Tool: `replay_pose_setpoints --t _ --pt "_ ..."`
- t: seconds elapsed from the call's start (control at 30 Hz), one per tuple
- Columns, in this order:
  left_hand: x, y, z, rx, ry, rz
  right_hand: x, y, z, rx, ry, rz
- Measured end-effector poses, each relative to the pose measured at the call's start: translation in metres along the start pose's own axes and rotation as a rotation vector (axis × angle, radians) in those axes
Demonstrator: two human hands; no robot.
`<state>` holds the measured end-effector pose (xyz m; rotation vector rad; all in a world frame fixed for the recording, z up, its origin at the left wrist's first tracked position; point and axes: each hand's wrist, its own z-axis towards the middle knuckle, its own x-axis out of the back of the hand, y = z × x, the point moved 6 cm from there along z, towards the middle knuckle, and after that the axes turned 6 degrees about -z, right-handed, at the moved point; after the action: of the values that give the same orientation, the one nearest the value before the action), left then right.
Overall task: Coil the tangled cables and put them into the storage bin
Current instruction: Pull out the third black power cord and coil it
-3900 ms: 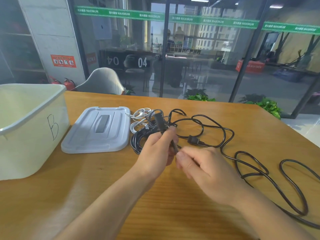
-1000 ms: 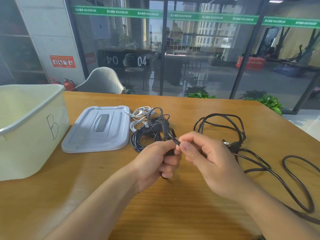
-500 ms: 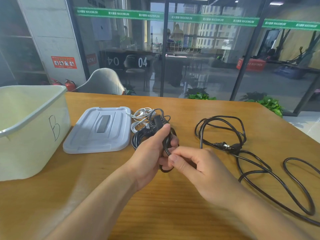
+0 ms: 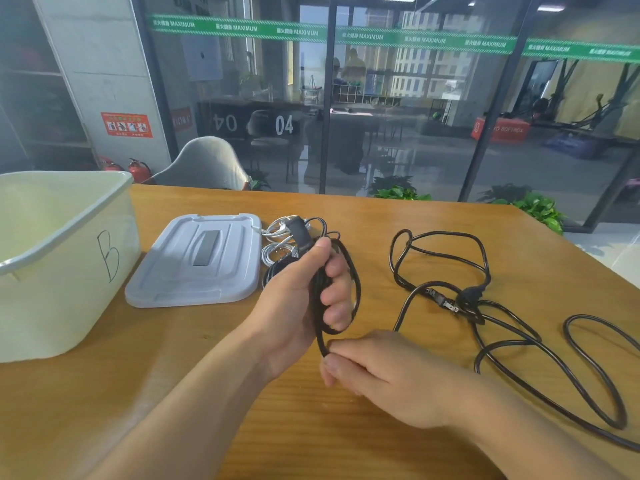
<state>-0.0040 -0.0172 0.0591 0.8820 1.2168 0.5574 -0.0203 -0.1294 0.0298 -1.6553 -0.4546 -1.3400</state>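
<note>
Coiling step under way: my left hand grips the first loops of the black power cord above the table, and my right hand pinches its run just below. The rest lies tangled to my right. Next, I judge: feed another loop; the storage bin waits at far left.

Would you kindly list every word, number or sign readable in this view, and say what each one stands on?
"B", handwritten on the side of the storage bin.
"MAXIMUM", repeated along the green strip on the glass wall; the characters before it are too blurred.
"04" in white on the glass, with a mirrored copy beside it.
Red notice on the pillar: too small to read.
Red box behind the glass: lettering blurred.
</note>
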Motion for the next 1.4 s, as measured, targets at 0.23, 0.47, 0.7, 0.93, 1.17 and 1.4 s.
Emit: replay_pose_setpoints --t 0.23,0.47,0.7,0.93,1.17,1.4 --pt "-0.014 -0.009 -0.004 0.126 -0.159 0.137 0.019 0.036 0.002 -0.020 0.096 -0.219" --pt "-0.025 -0.005 -0.013 0.214 -0.268 0.280 0.066 0.088 -0.006 -0.131 0.338 -0.380" --pt "-0.013 -0.021 -0.017 0.362 -0.245 0.714 0.108 0.100 -0.036 -0.267 0.662 -0.578" --pt "0.000 -0.033 -0.010 0.401 -0.089 0.862 0.112 0.118 -0.053 -0.439 0.764 -0.040" --pt "0.001 -0.032 -0.008 0.396 -0.042 0.851 0.090 0.067 -0.041 -0.253 0.333 0.140" --pt "0.002 -0.033 -0.008 0.401 -0.043 0.827 0.078 0.065 -0.034 -0.398 0.301 0.010"
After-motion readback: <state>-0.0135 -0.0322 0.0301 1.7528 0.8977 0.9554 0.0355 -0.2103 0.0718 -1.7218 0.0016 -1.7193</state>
